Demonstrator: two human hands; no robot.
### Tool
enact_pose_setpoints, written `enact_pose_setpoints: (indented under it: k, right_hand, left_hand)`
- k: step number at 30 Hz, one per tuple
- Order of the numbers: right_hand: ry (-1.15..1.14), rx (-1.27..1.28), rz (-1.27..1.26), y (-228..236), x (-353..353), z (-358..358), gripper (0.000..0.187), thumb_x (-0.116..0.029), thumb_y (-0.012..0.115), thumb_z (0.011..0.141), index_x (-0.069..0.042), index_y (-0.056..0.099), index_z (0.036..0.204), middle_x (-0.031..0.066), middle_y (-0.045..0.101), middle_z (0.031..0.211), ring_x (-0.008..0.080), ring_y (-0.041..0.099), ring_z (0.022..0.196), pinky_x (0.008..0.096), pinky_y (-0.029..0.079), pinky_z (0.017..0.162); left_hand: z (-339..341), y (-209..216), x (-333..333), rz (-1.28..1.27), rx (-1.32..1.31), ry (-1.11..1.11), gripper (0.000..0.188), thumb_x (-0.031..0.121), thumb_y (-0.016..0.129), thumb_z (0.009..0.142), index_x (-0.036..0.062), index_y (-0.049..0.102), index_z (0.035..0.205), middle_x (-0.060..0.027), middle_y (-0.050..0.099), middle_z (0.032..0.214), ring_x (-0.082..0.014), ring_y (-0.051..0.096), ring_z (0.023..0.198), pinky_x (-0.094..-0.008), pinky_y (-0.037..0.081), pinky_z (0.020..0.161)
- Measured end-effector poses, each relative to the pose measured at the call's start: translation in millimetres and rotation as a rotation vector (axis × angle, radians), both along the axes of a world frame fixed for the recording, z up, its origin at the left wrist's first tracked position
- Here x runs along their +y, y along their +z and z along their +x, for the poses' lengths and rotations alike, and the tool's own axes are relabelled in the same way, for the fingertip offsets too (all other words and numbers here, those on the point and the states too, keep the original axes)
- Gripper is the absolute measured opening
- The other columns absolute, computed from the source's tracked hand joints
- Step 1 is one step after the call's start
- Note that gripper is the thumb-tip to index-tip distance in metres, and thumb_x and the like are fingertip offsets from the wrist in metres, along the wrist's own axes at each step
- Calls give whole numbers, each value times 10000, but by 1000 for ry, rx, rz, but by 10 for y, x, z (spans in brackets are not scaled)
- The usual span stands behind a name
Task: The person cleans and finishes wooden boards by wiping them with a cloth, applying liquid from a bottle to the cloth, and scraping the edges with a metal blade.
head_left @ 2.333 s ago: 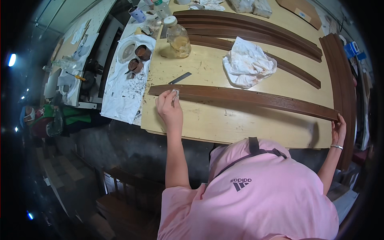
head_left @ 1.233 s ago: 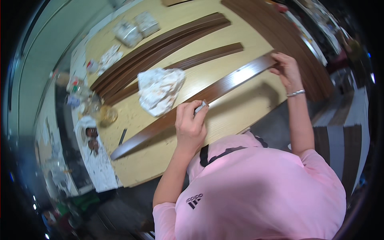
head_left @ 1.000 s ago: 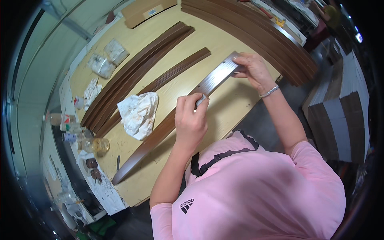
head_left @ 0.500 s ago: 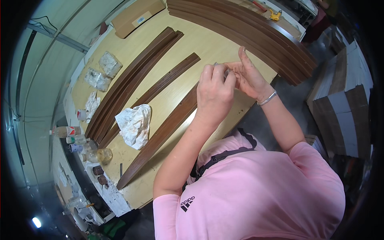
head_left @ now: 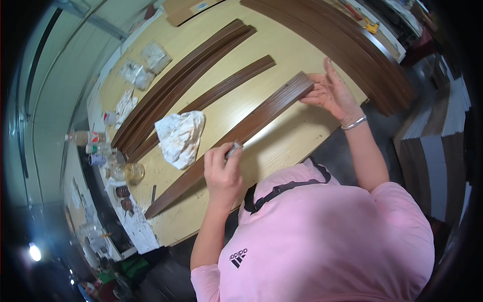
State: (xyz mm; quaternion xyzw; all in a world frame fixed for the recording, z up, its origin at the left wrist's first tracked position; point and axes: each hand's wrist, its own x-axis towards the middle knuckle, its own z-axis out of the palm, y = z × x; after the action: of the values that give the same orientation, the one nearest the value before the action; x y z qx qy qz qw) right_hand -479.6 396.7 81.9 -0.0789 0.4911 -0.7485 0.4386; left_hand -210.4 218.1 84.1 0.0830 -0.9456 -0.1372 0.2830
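Observation:
A long dark-brown wooden strip (head_left: pixel 266 108) runs slantwise across the table in front of me. My left hand (head_left: pixel 224 176) is closed around a small greyish piece (head_left: pixel 233 149), pressed to the near edge of the strip about midway along; its exact kind is unclear. At the strip's far right end is my right hand (head_left: pixel 338 98), with its thumb raised and fingers stretched out. Those fingertips touch the end, partly hidden behind it. A crumpled white cloth (head_left: pixel 180 138) lies just left of the strip, stained in places.
Another brown strip (head_left: pixel 226 83) and a bundle of strips (head_left: pixel 186 75) lie beyond. A large stack of brown boards (head_left: pixel 347 45) fills the far right. Bottles (head_left: pixel 133 172), small dark cups (head_left: pixel 123 191) and plastic-wrapped packs (head_left: pixel 137 74) stand along the left edge. A cardboard box (head_left: pixel 188 10) sits at the back.
My left hand has slid down the strip toward the near left, carrying the small greyish piece away from my right hand. The right hand stays by the strip's end, and the view has shifted.

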Motion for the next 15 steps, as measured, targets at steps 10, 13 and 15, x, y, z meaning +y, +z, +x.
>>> enact_pose_setpoints:
  k: [10,13,15]
  right_hand:
    - [-90,116,136,-155,15,-29,174,-169,643,877,-30,642,981,75,639,901,171,637,771,365,560,779]
    - [-92,93,180,-215,49,-119,169,-147,643,869,-35,633,995,83,642,905,181,636,839,362,552,795]
    - [-80,81,196,-179,72,-145,183,-155,641,870,-28,628,1002,95,650,935,197,638,880,358,546,815]
  left_hand:
    - [1610,-454,-624,55,18,465,224,-110,629,684,3,669,873,-139,626,973,-316,569,885,-394,493,743]
    - [1961,-546,-782,40,11,561,191,-105,628,705,1,665,859,-130,630,976,-311,572,891,-389,491,753]
    - [2155,-581,-895,66,26,579,187,-102,629,705,0,665,858,-124,635,976,-309,574,903,-386,488,766]
